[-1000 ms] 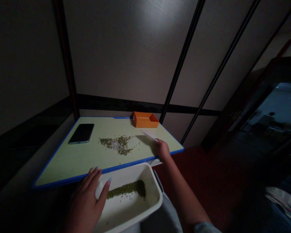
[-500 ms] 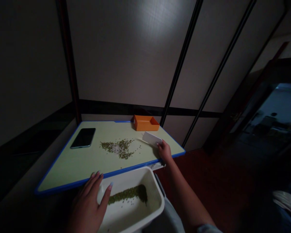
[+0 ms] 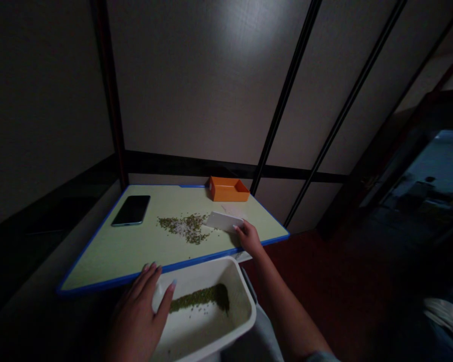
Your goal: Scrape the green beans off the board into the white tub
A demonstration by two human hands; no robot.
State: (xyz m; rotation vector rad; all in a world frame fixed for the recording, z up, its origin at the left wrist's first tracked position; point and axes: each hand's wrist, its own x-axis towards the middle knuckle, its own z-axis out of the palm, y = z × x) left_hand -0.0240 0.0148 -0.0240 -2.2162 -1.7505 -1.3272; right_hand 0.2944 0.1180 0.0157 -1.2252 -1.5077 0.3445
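Note:
My right hand (image 3: 249, 237) is closed on one end of a flat white card-like scraper (image 3: 223, 221). The scraper is tilted on its edge, at the right side of a scattered pile of small green grains (image 3: 189, 229) with a whitish patch in it. My left hand (image 3: 138, 314) grips the left rim of a white plastic bin (image 3: 245, 306), thumb over the inside. A band of green grains (image 3: 200, 298) lies along the far inner side of the bin, with a few stray bits on its floor.
The pale green tabletop (image 3: 136, 256) has a blue edge. A dark-screened phone (image 3: 131, 210) lies at its left, and an open orange box (image 3: 230, 194) stands at the back right. Behind rises a panelled wall (image 3: 196, 90); a doorway opens at far right.
My right hand has brought the scraper leftward and down from above the tabletop to the pile's right side. My left hand stays on the bin.

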